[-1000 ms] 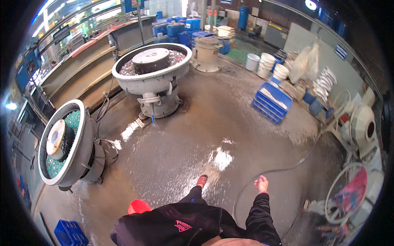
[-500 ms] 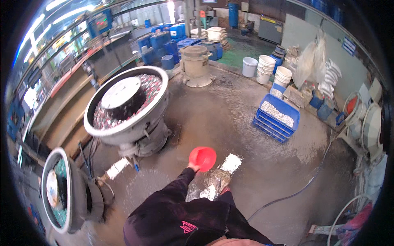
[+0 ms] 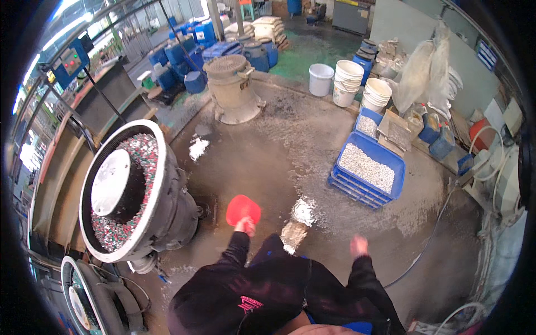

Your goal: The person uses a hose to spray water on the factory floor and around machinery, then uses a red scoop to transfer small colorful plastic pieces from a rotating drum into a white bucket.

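In my left hand [image 3: 245, 226] is a red plastic scoop [image 3: 243, 210], gripped at its lower edge with the fingers closed. It hangs above the wet floor, to the right of a large round vibrating tub [image 3: 162, 184] filled with small red, green and whitish pieces. My right hand [image 3: 359, 245] is out over the floor at the right. It is small and blurred, and its fingers cannot be made out. Beyond it stands a blue crate [image 3: 400, 182] of small whitish pieces.
A second tub [image 3: 68, 277] stands at the lower left. A beige round machine [image 3: 231, 89] is farther ahead. White buckets [image 3: 321, 80] line the back right, near a smaller blue bin [image 3: 359, 115]. A dark hose [image 3: 421, 248] crosses the floor at the right.
My view has shifted forward and rightward, so the tub sits farther left and the crate nearer. The scoop is still in my left hand, turned differently. My right hand has come into view.
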{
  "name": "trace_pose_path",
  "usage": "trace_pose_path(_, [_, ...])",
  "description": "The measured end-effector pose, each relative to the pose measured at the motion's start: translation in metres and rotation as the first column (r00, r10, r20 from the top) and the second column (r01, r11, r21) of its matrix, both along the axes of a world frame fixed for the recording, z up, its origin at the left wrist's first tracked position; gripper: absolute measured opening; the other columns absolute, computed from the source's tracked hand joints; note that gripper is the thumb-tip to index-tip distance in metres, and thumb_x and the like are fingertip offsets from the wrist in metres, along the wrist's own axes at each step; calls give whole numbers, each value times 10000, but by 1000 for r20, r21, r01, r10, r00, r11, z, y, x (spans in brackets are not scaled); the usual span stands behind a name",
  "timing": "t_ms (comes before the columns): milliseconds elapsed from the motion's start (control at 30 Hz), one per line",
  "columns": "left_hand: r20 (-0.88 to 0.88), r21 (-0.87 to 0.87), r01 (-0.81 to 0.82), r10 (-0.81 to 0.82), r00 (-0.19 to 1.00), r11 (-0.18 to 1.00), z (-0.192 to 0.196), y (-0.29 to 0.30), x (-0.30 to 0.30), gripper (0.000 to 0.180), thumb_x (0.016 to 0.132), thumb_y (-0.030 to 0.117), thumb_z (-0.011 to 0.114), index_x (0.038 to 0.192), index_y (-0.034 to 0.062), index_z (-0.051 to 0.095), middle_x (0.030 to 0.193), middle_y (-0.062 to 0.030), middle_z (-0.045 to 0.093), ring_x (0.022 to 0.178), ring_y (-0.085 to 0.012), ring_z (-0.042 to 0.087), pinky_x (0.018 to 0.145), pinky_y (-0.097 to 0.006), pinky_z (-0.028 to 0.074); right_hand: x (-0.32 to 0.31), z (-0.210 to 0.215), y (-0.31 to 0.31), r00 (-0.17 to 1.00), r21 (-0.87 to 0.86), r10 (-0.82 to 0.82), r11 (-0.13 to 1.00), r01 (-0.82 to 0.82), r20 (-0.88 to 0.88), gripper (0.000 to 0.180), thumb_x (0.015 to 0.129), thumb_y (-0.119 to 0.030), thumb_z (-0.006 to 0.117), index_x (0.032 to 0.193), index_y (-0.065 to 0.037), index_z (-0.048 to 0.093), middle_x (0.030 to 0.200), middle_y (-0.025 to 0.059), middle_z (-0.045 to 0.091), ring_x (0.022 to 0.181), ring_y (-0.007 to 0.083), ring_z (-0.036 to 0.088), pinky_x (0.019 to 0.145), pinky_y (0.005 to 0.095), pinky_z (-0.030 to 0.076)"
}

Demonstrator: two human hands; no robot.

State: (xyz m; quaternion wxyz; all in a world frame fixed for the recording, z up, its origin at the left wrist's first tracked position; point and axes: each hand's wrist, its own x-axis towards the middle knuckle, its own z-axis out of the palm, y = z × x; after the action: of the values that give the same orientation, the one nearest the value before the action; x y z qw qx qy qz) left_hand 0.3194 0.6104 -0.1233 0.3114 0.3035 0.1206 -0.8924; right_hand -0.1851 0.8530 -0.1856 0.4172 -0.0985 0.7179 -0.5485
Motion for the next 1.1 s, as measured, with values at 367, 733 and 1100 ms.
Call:
trace_pose_path(367, [-94,-122,-281,271,958,952,65,-439,-124,165,833,241,592,843,79,563,579,38,428,465,-84,396,384,-182,348,-103,29,-397,979,219,204,954,-203,16,252,867,-267,535,1051,-101,577,712,45,618,574,150,590,486,280,462])
trace_pose_path(733, [-123,-428,70,-135,983,901,140,-820,-492,214,808,254,619,813,75,502,707,-14,481,635,-157,496,482,-230,413,-186,-57,-408,920,755,-246,651,-77,306,359,852,-393,499,866,-37,542,736,93,595,607,225,553,560,368,460])
trace_pose_path(1100, [435,-531,173,91,896,830,128,-1114,-681,192,732,247,702,794,121,571,628,-9,534,516,-166,520,455,-311,428,-495,147,-1052,989,-143,46,987,-66,-140,624,848,-498,473,1204,14,503,1287,140,455,1241,208,350,1024,363,248])
